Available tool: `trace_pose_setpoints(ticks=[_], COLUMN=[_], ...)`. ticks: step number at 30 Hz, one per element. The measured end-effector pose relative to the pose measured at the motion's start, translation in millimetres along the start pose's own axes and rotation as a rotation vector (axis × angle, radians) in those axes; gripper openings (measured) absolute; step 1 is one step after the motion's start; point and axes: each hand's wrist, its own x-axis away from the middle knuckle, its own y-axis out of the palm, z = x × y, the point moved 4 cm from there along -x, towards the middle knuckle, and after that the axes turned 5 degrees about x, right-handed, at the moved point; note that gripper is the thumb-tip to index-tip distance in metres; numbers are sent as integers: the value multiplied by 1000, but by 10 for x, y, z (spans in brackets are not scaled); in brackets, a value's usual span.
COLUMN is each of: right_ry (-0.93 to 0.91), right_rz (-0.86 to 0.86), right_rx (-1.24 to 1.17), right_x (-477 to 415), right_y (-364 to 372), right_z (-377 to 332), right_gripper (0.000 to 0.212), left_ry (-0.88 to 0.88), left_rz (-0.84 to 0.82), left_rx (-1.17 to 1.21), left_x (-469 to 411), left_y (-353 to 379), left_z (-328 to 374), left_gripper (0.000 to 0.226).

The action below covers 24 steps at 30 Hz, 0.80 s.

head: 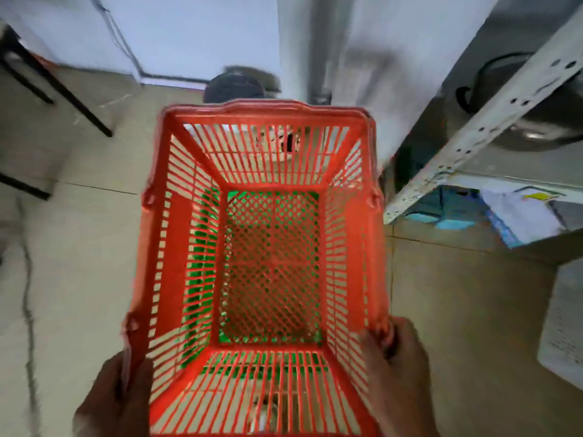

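From the head camera, looking down: a person holds a red slatted basket [262,111] in front of them above the tiled floor [79,247], its open top facing the camera and nothing lying inside it. The left hand [116,395] has its grip closed round the near left corner of the rim. The right hand [400,373] has its grip closed round the near right corner, fingers curled over the edge. Something green [202,247] shows through the basket's bottom and left slats, too blurred to name. To the right stands a white metal shelf [492,115] carrying a steel pot [536,121], with a white crate [564,326] on the floor near it. Dark table legs [63,89] stand at far left.
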Motion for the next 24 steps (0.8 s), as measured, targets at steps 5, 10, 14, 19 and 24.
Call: trace_pose_setpoints(ticks=[5,10,14,19,24], right_ry=[62,-46,18,213,242], right_rz=[-26,-83,-303,-425,-286], right_rx=[192,394,422,301,185], right_x=[-235,-416,-492,-408,-419], right_y=[782,1251,1550,1551,1023], right_z=[226,539,819,1076,1301], right_gripper=[30,24,25,27,23], left_ry=[-74,93,-34,-218,-199], left_rz=[-43,-159,-328,-380,-404], left_rx=[-28,-189,-160,89,178], left_x=[-275,-472,-591,-504,-77], left_y=[331,812,1092,1245,1382], left_z=[-53,-461,-815,-706,-387], left_gripper=[27,24,49,53,58])
